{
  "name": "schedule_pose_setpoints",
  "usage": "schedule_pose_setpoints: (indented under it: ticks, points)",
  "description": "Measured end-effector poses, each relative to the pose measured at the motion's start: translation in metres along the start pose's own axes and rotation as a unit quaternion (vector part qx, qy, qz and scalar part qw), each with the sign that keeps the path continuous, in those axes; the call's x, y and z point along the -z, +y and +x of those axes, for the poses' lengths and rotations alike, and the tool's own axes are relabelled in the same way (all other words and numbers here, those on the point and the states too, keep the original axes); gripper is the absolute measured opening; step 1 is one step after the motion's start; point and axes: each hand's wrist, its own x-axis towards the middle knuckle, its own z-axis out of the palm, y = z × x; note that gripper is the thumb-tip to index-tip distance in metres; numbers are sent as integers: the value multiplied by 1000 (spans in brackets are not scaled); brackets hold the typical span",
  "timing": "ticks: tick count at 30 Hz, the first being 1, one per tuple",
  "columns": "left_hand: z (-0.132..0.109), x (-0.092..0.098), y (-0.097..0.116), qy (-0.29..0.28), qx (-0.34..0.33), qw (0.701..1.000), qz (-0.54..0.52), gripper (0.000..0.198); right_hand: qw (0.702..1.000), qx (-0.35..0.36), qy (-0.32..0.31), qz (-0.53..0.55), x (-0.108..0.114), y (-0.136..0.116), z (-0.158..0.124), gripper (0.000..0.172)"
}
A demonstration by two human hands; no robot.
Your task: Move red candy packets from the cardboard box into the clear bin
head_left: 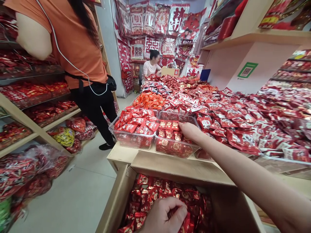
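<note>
1. The left hand (164,213), at the lower middle of the frame, curls downward with thumb and forefinger drawn close together over a glossy red packet (186,224); whether they pinch it, I cannot tell.
2. The right hand (190,131), just right of centre, reaches in on an arm stretched from the lower right, touching a row of foil-wrapped sweets (168,125); its hidden fingertips leave its grip unclear.
3. These small, plump sweets, printed with gold, lie in rows inside a clear, rigid tub (173,115) with rounded corners.
4. Similar crinkled packets fill the brown cardboard box (116,200) at the bottom.
5. A second tub (113,128), left of centre, holds flatter red sachets (136,120).
6. The pale bench (121,157) carries both tubs.
7. A person in an orange top (80,55) stands at upper left.
</note>
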Motion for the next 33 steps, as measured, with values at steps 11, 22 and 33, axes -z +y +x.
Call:
schedule_pose_setpoints:
  ticks: [11, 22, 33]
  points:
    - [15, 7, -10, 203, 38, 952, -226, 27, 871, 27, 32, 489, 40, -77, -152, 22]
    - [16, 0, -16, 61, 21, 941, -333, 33, 521, -147, -23, 841, -17, -101, -208, 21]
    - [16, -10, -6, 31, 0, 979, -204, 26, 538, -133, -27, 832, -27, -108, -210, 28]
